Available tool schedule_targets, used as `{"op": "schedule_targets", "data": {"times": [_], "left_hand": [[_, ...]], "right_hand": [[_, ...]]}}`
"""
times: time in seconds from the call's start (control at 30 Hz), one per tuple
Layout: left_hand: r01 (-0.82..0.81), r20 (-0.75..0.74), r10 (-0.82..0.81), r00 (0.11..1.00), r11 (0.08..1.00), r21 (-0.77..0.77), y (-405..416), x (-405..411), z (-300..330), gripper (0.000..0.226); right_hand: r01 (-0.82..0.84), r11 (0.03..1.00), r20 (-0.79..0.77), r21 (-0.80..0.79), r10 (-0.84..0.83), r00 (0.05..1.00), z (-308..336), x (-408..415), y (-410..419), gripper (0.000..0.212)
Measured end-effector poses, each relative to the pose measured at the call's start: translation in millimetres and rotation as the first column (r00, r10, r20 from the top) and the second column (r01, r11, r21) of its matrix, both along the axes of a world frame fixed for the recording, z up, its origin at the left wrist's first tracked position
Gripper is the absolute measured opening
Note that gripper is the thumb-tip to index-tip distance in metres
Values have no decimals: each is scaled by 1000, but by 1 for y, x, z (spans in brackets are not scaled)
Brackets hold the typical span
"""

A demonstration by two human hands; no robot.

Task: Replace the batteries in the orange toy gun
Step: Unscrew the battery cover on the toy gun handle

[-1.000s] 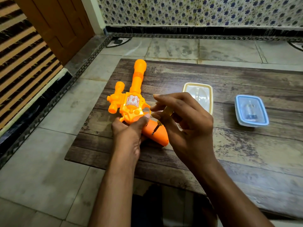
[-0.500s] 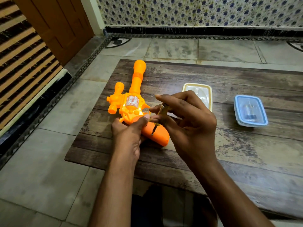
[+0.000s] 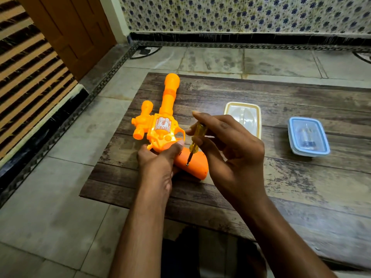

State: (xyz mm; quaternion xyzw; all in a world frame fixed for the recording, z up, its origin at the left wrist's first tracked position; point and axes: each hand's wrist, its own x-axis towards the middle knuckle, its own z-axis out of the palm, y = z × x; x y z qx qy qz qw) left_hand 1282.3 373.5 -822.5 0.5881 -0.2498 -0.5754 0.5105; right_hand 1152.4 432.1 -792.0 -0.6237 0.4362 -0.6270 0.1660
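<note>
The orange toy gun lies flat on the wooden table, barrel pointing away from me. My left hand grips it where the body meets the handle, thumb across the top. My right hand pinches a small yellow screwdriver between thumb and fingers. The screwdriver stands nearly upright with its tip on a screw in the orange handle.
A cream-lidded plastic box sits just beyond my right hand. A blue-rimmed clear box with small items inside lies further right. The low table stands on a tiled floor, with a wooden door at far left.
My right fingers have turned round the screwdriver handle, which now shows more fully. The gun and my left hand have stayed in place.
</note>
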Motion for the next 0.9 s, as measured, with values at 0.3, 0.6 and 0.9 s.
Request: {"op": "schedule_targets", "data": {"times": [0.3,0.6,0.9], "left_hand": [[7,-1,-7,1000,1000,-4,0,-1,0,63],[7,1,-7,1000,1000,-22,4,-2,6,72],[-18,-12,18,1000,1000,-5,1,-2,3,80]], "right_hand": [[35,999,-58,-16,-36,998,-1,-1,-1,40],[51,999,-64,-5,-51,997,1,1,-1,36],[36,999,-51,-14,-36,998,-1,0,0,33]]}}
